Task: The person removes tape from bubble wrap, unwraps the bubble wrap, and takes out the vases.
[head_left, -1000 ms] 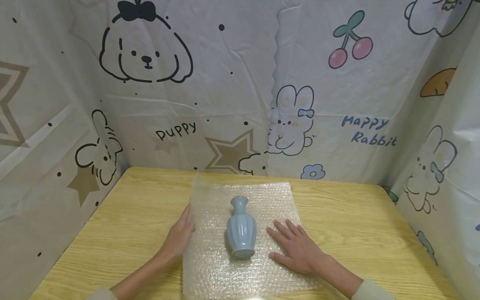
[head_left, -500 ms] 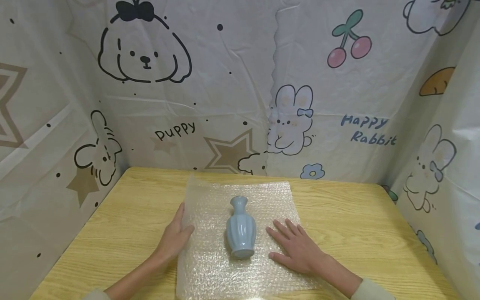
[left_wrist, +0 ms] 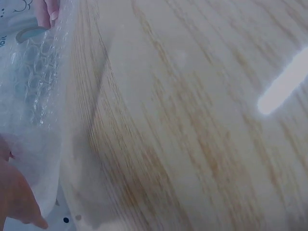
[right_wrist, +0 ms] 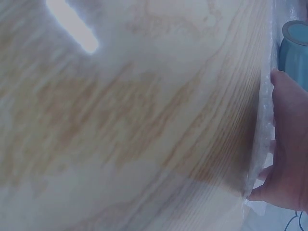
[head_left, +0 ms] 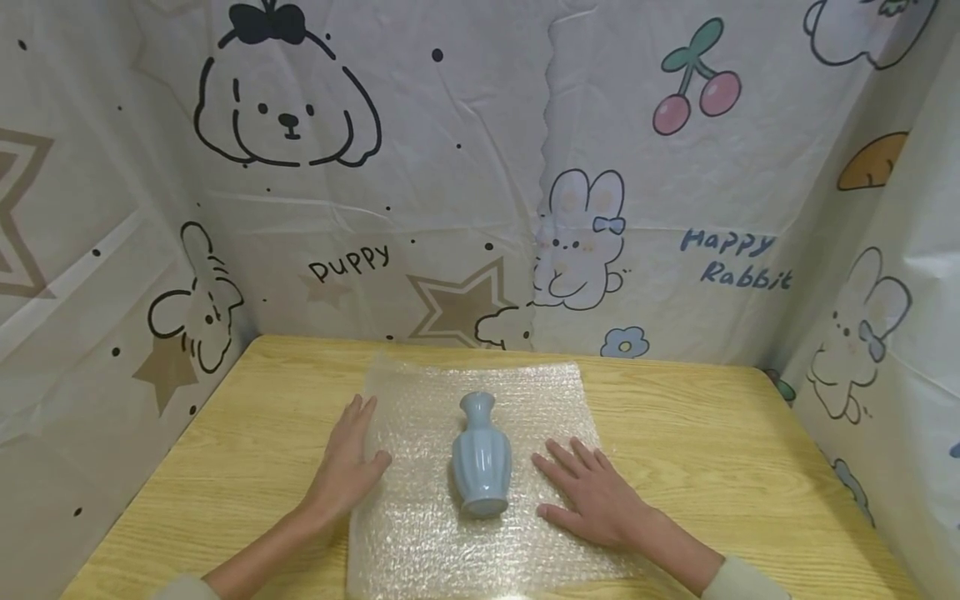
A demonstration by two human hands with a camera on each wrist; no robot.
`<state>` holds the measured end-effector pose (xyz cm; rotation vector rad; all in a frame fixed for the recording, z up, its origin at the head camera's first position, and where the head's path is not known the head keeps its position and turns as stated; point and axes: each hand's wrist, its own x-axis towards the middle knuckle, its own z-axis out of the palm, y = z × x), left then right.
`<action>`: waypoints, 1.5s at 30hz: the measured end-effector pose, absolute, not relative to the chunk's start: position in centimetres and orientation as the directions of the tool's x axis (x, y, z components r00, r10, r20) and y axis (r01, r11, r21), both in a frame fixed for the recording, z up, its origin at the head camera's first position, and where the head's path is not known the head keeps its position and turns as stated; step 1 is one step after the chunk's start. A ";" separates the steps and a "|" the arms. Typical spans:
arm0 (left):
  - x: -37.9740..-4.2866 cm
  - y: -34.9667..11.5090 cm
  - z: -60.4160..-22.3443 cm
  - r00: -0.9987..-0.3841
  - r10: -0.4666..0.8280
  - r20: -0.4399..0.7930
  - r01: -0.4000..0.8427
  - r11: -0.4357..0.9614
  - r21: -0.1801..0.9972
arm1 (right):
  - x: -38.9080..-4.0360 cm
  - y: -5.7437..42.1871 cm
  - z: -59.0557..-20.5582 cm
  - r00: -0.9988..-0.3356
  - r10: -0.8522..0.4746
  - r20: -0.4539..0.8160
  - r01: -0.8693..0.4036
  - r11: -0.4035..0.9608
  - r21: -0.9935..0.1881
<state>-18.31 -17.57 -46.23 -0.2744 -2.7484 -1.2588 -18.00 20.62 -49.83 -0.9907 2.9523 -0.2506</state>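
Note:
A pale blue fluted vase (head_left: 482,468) lies on its side on a sheet of bubble wrap (head_left: 420,542), its mouth toward the back wall. At the sheet's left edge is my left hand (head_left: 343,471), fingers extended and thumb over the wrap. My right hand (head_left: 600,504) rests palm down on the sheet's right part, fingers spread, a short way from the vase. In the left wrist view the wrap (left_wrist: 43,91) partly veils the vase, and my left hand (left_wrist: 17,192) shows at the lower corner. The right wrist view catches the vase's base (right_wrist: 296,33) beyond my right hand (right_wrist: 291,139).
A wood-grain table (head_left: 720,450) lies under everything. Behind it and along both sides hangs a pale cloth (head_left: 465,100) printed with puppies, rabbits and cherries. Light-coloured sleeves (head_left: 742,579) cover both forearms near the bottom edge.
The raised left edge of the bubble wrap has come down and outward to the left. My left hand has moved slightly left, its fingers coming into sight. Right hand and vase stay put.

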 end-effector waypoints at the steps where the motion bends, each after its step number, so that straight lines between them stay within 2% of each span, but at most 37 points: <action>1: -18.3 -17.6 -46.2 -0.975 0.123 0.183 0.217 0.663 0.716 | -18.0 20.6 -49.9 -0.798 -0.601 0.034 -0.598 0.786 -0.156; 7: -18.6 -17.8 -46.2 -0.949 0.150 0.276 0.290 0.758 0.584 | -18.0 20.6 -49.9 -0.799 -0.601 0.036 -0.598 0.785 -0.161; 25: -19.1 -15.7 -46.1 -0.909 0.247 0.337 0.382 0.817 0.431 | -18.0 20.6 -49.9 -0.793 -0.606 0.063 -0.608 0.781 -0.144; 45: -19.3 -11.8 -45.4 -0.906 0.321 0.276 0.420 0.766 0.487 | -17.8 20.5 -50.0 -0.803 -0.596 0.019 -0.593 0.794 -0.138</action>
